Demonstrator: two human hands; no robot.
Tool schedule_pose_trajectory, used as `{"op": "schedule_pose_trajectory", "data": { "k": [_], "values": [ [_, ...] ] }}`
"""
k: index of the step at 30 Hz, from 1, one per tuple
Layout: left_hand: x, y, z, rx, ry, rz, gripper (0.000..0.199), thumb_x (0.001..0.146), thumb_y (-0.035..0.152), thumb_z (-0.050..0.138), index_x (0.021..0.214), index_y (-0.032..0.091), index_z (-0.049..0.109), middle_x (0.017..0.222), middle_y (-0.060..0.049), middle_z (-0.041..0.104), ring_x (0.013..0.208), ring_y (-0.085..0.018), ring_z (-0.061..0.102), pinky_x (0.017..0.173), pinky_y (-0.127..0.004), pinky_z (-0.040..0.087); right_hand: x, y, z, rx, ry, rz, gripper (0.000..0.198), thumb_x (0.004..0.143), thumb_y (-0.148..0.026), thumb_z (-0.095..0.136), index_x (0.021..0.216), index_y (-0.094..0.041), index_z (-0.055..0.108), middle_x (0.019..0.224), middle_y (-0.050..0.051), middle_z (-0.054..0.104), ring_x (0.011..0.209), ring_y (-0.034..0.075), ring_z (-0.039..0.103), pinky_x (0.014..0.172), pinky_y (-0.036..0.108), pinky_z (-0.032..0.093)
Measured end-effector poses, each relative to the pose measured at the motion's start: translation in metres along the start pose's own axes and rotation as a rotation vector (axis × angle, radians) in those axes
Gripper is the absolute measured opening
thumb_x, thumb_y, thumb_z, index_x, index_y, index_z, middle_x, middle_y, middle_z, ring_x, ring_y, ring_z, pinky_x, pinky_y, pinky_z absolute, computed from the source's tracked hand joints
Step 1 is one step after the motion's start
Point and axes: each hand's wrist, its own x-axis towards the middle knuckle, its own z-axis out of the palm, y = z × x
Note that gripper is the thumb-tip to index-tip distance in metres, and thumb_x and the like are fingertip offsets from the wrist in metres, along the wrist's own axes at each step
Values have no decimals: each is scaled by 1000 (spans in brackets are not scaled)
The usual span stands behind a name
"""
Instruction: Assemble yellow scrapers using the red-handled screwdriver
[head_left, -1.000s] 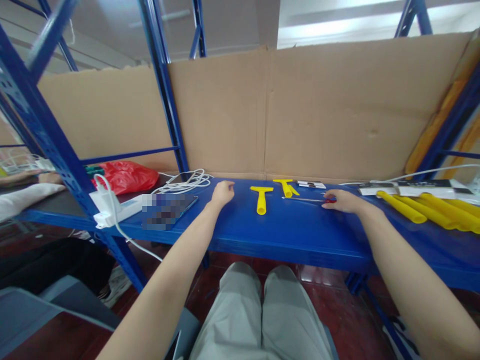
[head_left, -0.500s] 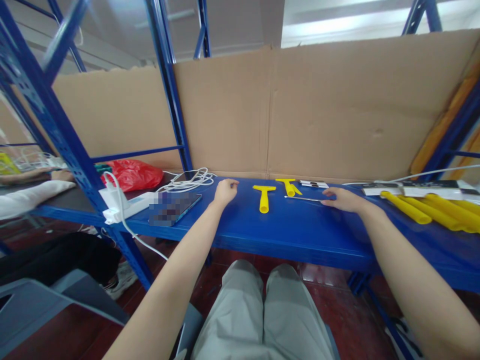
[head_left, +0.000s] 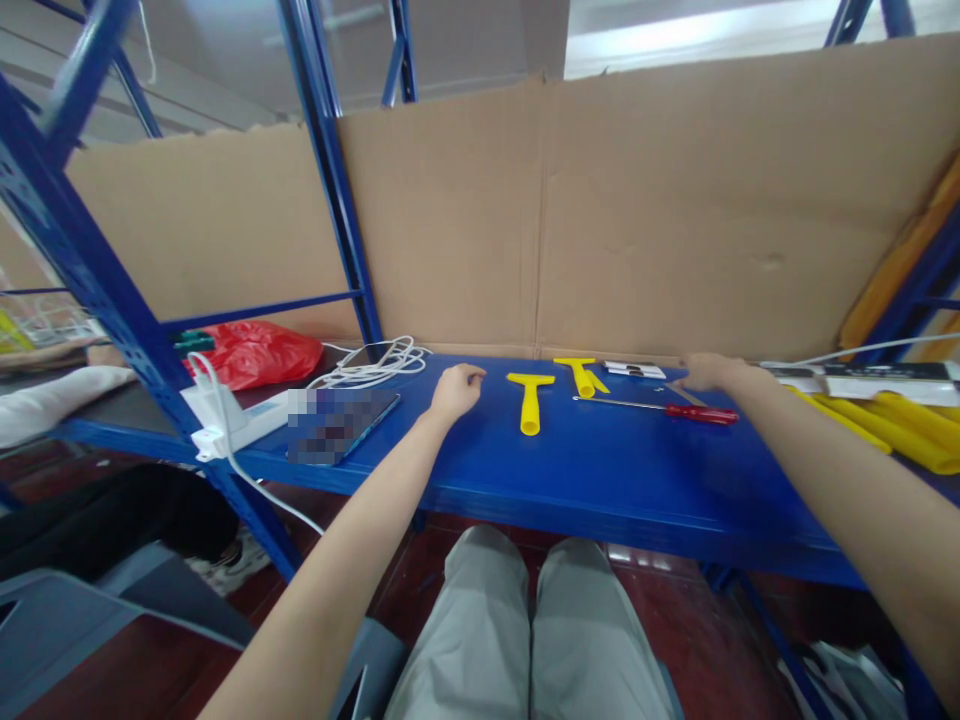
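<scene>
My left hand (head_left: 458,392) rests on the blue tabletop with its fingers curled closed; whatever may be inside them is hidden. To its right lies a yellow T-shaped plastic scraper handle (head_left: 530,405). Farther back is a second yellow T-shaped piece (head_left: 581,377) with a small yellow part beside its stem. A screwdriver (head_left: 701,413) with a red handle and long thin shaft lies across the table, held by nobody. Beyond its handle, the bent fingers of my right hand (head_left: 709,371) close at a thin grey strip (head_left: 690,397). A tiny metal bit (head_left: 659,389) lies nearby.
Small black-and-white packs (head_left: 634,370) sit by the cardboard wall (head_left: 450,230). Yellow tubes (head_left: 904,430) and white boxes (head_left: 892,383) lie at right. At left are a phone-like device (head_left: 345,430), power strip (head_left: 259,415), white cables (head_left: 382,362), a red bag (head_left: 262,355) and another person's arm.
My right hand has let go of the screwdriver, whose red handle now shows, and has moved right and back to the grey strip. My left hand stays nearly in place.
</scene>
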Motion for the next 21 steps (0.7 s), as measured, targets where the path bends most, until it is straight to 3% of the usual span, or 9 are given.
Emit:
{"op": "schedule_pose_trajectory", "data": {
  "k": [2,5,10,14,18,21],
  "values": [
    [0,1,0,3,7,24,33,82,8,49,100,16,76,104,-7,74,99,-19,68,94,-26,50,7,-6,0,-62,-84,71,48,74,-49,64,111,-19,69,111,22,68,104,38,63,84,51,50],
    [-1,3,1,17,20,64,33,82,6,49,99,15,76,103,-7,74,97,-19,68,92,-26,51,17,-20,7,-58,-70,119,55,83,-56,50,118,-17,66,116,24,66,108,38,62,86,52,49],
    [-3,3,1,74,36,152,33,79,4,49,95,16,75,98,-6,74,93,-19,68,88,-29,53,36,-34,32,32,-80,218,65,80,-64,53,117,-12,65,117,24,64,111,35,60,90,49,47],
    [-5,2,1,96,44,198,33,79,5,49,96,18,75,97,-6,73,90,-18,68,86,-28,54,38,-45,37,108,-88,318,61,81,-62,52,118,-14,65,120,22,63,116,36,57,94,53,43],
    [-5,5,0,87,28,209,33,80,4,48,97,15,74,98,-8,72,91,-19,67,86,-28,54,26,-67,33,122,-34,507,66,85,-59,47,129,-10,55,126,28,57,124,40,50,100,65,31],
    [-6,7,0,70,26,218,33,80,3,48,97,14,75,99,-8,71,91,-19,66,86,-29,53,21,-77,34,116,9,543,59,83,-47,56,128,-9,54,124,29,58,123,40,50,103,67,26]
  ]
}}
